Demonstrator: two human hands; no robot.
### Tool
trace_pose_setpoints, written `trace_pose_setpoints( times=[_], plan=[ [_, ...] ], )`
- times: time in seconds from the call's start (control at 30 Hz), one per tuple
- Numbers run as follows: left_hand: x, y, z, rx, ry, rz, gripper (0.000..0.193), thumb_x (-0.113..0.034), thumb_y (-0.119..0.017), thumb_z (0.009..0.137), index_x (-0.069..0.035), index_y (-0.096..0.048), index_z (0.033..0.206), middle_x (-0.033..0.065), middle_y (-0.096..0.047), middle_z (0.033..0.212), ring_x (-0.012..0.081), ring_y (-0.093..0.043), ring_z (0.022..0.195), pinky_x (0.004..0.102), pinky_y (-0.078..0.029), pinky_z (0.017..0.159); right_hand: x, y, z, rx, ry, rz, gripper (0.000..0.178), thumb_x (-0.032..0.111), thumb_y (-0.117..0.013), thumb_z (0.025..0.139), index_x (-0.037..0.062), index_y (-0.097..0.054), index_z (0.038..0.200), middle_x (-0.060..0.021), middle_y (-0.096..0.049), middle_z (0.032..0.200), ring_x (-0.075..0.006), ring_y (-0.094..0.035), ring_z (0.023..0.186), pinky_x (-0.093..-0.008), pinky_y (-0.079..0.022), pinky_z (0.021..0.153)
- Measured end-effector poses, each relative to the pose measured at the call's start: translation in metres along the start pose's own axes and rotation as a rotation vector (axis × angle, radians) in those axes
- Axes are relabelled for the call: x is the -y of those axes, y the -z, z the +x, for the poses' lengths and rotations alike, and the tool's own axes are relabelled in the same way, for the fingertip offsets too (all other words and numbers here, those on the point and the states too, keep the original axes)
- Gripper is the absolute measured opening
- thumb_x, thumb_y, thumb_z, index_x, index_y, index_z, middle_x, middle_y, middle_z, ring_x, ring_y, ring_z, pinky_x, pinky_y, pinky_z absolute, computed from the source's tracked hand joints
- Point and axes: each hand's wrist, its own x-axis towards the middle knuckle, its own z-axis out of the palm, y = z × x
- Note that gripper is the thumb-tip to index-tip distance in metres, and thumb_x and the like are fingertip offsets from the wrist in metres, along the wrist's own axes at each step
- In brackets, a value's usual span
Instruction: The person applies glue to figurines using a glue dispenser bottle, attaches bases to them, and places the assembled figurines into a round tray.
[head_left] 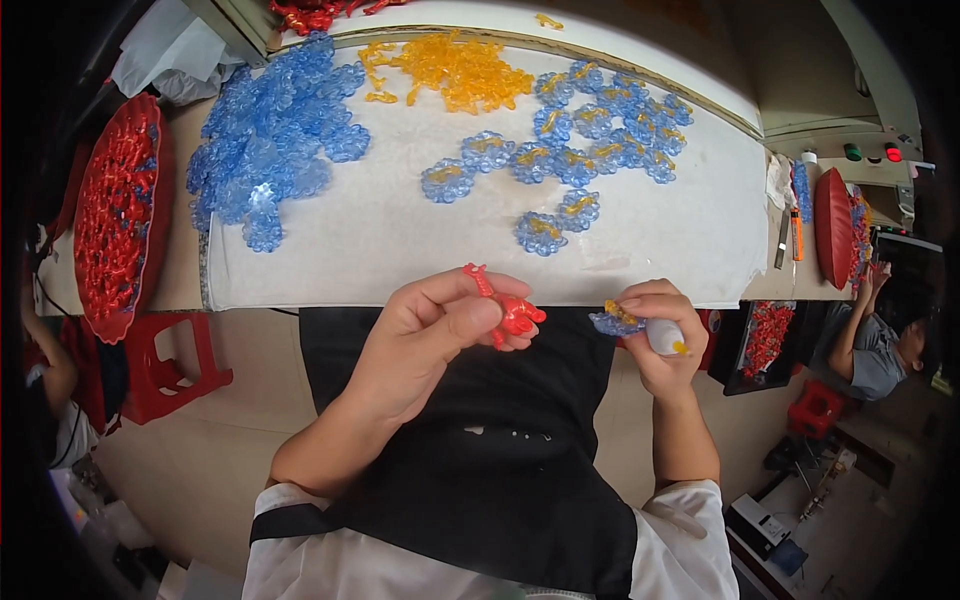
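Observation:
My left hand (415, 335) pinches a glossy red plastic animal-shaped figure (517, 315) just past the table's near edge. My right hand (668, 372) is closed on two things. Between its thumb and fingertips is a clear blue flower-like piece (606, 324) with a yellow piece (622, 312) on it. Tucked in the same hand is a small white bottle (663, 337) with a yellowish tip. The hands are apart, with a gap between the red figure and the blue piece.
On the white table (400, 230) lie a heap of blue pieces (265, 130), a heap of yellow pieces (465, 75) and several blue-and-yellow pairs (575, 165). Red trays (150, 200) of parts flank the table. A co-worker (880, 345) sits at the right.

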Motion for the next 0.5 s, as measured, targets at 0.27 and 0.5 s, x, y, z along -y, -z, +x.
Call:
trace_pose_setpoints(
  times=[0.27, 0.5],
  plan=[
    [0.002, -0.01, -0.004, 0.124, 0.069, -0.13, 0.03, -0.019, -0.05, 0.084, 0.005, -0.05, 0.104, 0.0151, -0.059, 0.087, 0.0206, -0.06, 0.079, 0.0313, -0.048, 0.073, 0.015, -0.027, 0.007, 0.067, -0.164, 0.589, 0.026, -0.015, -0.054, 0.066, -0.0002, -0.047, 0.087, -0.0218, -0.056, 0.096, -0.0295, -0.054, 0.099, -0.0349, -0.044, 0.082],
    [0.011, -0.008, -0.002, 0.112, 0.092, -0.174, 0.03, -0.019, -0.048, 0.085, 0.004, -0.049, 0.106, 0.0141, -0.059, 0.088, 0.0198, -0.06, 0.08, 0.0311, -0.047, 0.075, 0.017, -0.044, 0.01, -0.009, -0.12, 0.658, 0.026, -0.012, -0.055, 0.066, 0.0015, -0.048, 0.087, -0.0187, -0.056, 0.09, -0.0192, -0.057, 0.073, -0.0277, -0.047, 0.064]
  ],
)
